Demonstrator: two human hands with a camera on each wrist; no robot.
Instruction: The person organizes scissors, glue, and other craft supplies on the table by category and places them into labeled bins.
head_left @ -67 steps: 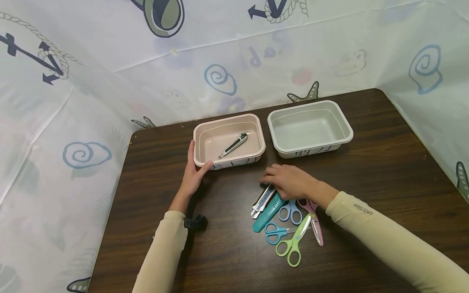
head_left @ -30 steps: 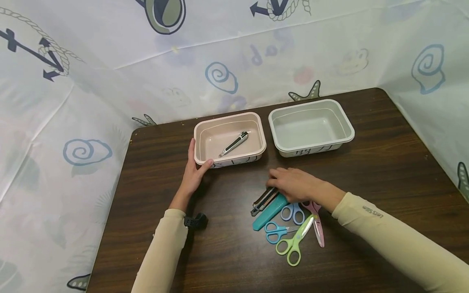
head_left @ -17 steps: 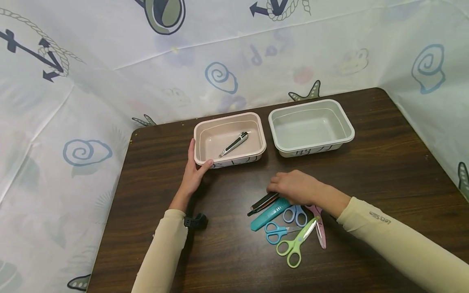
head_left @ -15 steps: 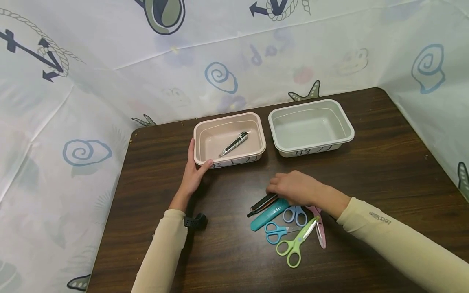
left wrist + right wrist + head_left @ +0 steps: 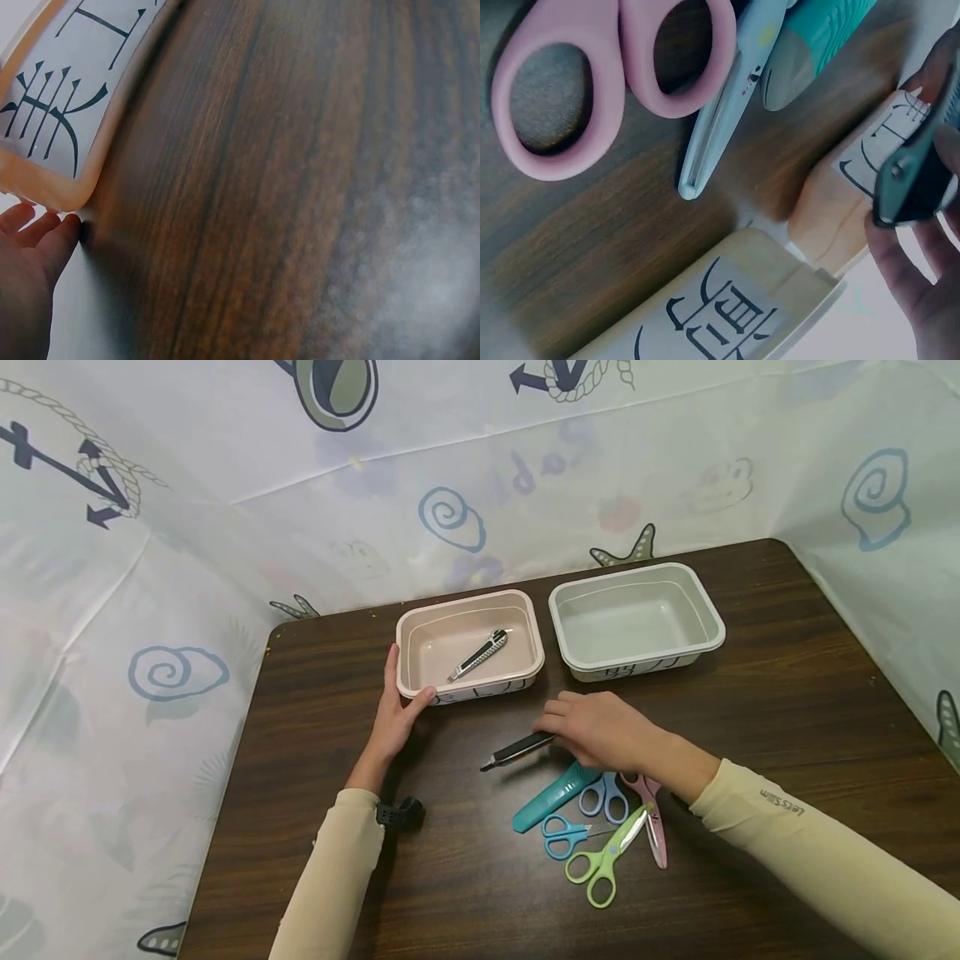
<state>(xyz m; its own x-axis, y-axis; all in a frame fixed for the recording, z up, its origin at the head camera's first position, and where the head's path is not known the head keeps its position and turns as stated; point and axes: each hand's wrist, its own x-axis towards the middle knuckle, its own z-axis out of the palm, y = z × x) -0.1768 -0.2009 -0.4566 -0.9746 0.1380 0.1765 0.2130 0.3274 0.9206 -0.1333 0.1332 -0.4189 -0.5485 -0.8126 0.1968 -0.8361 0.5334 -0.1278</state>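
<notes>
My right hand (image 5: pixel 600 731) holds a black box cutter (image 5: pixel 521 748) just above the table, its tip pointing left. In the right wrist view, the cutter's end (image 5: pixel 900 187) shows close up between fingers and thumb. My left hand (image 5: pixel 392 718) rests against the near left corner of a pink bin (image 5: pixel 435 652), fingers straight along its side and thumb at the front rim. Inside that bin lies a silver-and-black box cutter (image 5: pixel 478 657). On the table below my right hand lie a teal cutter (image 5: pixel 553 798) and periwinkle scissors (image 5: pixel 604 798).
A grey-green bin (image 5: pixel 622 620) stands right of the pink one, both with black characters on their fronts. Nearer me lie light-blue scissors (image 5: pixel 564 837), green scissors (image 5: pixel 602 864) and pink scissors (image 5: pixel 654 831). Patterned sheeting (image 5: pixel 300 527) rises behind the dark table (image 5: pixel 465 860).
My right hand has lifted the black box cutter off the pile and carried it up and left. The teal cutter and some scissors shifted slightly earlier. My left hand stays at the pink bin.
</notes>
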